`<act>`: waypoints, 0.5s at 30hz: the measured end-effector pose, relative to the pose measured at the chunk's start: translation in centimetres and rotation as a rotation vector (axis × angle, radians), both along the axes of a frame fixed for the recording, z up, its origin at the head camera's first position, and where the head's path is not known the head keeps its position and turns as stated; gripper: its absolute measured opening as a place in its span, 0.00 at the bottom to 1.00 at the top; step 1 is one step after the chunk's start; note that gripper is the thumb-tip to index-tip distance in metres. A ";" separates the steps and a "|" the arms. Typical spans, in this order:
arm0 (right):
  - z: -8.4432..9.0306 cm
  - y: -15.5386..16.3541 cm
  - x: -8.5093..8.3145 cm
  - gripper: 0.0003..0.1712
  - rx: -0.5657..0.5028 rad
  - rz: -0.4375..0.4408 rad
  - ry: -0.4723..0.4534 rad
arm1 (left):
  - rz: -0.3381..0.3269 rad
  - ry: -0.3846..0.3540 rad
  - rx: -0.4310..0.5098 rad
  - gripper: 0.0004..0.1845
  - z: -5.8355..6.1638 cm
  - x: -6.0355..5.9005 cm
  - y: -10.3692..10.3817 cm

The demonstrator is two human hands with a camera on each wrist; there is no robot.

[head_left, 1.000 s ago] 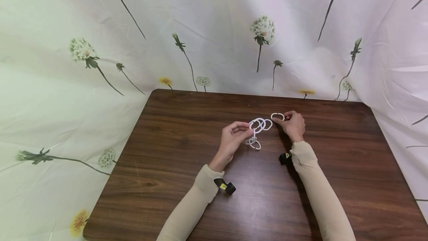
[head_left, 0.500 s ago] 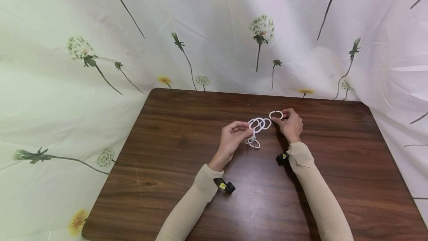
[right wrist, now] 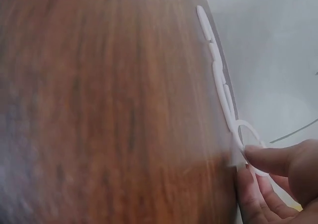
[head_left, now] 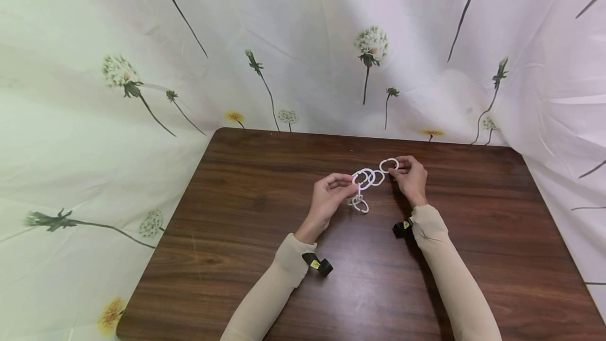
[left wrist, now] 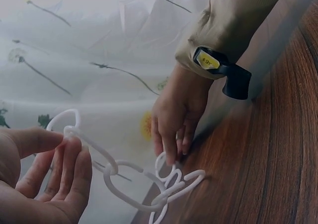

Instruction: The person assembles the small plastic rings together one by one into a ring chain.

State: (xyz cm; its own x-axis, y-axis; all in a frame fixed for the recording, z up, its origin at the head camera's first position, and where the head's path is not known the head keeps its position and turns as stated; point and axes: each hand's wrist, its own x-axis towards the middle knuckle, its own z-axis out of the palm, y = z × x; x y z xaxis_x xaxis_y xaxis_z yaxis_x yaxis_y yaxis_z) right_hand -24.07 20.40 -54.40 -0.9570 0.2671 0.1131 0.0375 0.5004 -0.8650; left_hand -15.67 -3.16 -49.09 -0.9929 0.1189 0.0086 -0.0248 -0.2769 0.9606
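A chain of several white plastic rings [head_left: 373,177] hangs between the two hands, each ring with a small split. My left hand [head_left: 329,196] pinches a ring of it between thumb and fingertips, and a short run of links [head_left: 360,205] dangles below those fingers. To the right, my right hand [head_left: 411,179] pinches the ring [head_left: 381,163] at the far end, whose lower edge meets the neighbouring link. In the left wrist view, looped links [left wrist: 130,200] sag from the left fingers toward the right hand [left wrist: 176,112]. The right wrist view shows thumb and fingers [right wrist: 271,159] on a ring.
Beneath the hands lies a dark brown wooden table [head_left: 246,257] with rounded corners. A white cloth printed with dandelions [head_left: 303,57] hangs behind and around it. Each sleeved wrist carries a black camera mount, such as the one on the left [head_left: 325,267].
My right hand and the ring it pinches have shifted slightly left, toward the chain. The left hand stays nearly still and keeps its pinch.
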 end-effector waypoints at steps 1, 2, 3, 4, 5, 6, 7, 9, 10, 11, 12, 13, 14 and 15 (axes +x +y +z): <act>0.0 0.0 0.0 0.19 -0.002 0.001 0.006 | 0.004 -0.001 -0.005 0.17 0.0 0.0 0.0; 0.0 0.1 0.0 0.18 -0.001 0.000 0.008 | 0.006 0.000 -0.009 0.17 0.0 0.0 0.0; -0.1 0.1 -0.1 0.17 -0.003 -0.001 0.012 | 0.008 0.000 -0.011 0.16 0.0 0.0 0.0; -0.1 0.1 -0.1 0.16 0.000 0.001 0.016 | 0.008 0.000 -0.010 0.16 0.0 0.0 -0.1; -0.1 0.1 -0.1 0.15 -0.005 0.003 0.019 | 0.005 0.000 -0.008 0.16 0.0 0.0 -0.1; -0.1 0.2 0.0 0.14 -0.007 0.005 0.021 | 0.003 0.000 -0.004 0.16 0.0 0.0 -0.1; -0.1 0.2 0.0 0.14 -0.016 0.008 0.020 | 0.000 0.001 -0.003 0.16 0.0 0.0 -0.1; 0.0 0.2 0.1 0.13 -0.032 0.015 0.019 | -0.003 0.002 0.003 0.16 0.0 0.1 -0.1; 0.1 0.1 0.1 0.13 -0.046 0.020 0.018 | -0.004 0.004 0.005 0.16 0.0 0.1 -0.1; 0.2 0.1 0.2 0.13 -0.062 0.023 0.018 | -0.003 0.005 0.005 0.16 0.0 0.1 -0.1; 0.3 0.1 0.2 0.13 -0.072 0.027 0.018 | -0.002 0.006 0.006 0.16 0.0 0.0 -0.1; 0.5 0.0 0.3 0.13 -0.082 0.029 0.019 | -0.001 0.007 0.008 0.16 -0.1 0.0 -0.1; 0.7 0.0 0.3 0.13 -0.090 0.031 0.021 | 0.000 0.007 0.013 0.16 -0.1 0.0 -0.1; 0.8 -0.1 0.4 0.13 -0.106 0.034 0.022 | 0.001 0.007 0.017 0.17 -0.1 0.0 -0.1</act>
State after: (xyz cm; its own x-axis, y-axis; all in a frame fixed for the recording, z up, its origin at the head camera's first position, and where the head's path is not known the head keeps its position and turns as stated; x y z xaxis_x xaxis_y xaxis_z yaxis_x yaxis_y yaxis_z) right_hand -23.70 20.31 -53.56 -0.9633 0.2463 0.1071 0.0025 0.4070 -0.9134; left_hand -15.69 -3.28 -49.22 -0.9929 0.1173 0.0179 -0.0174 -0.2931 0.9559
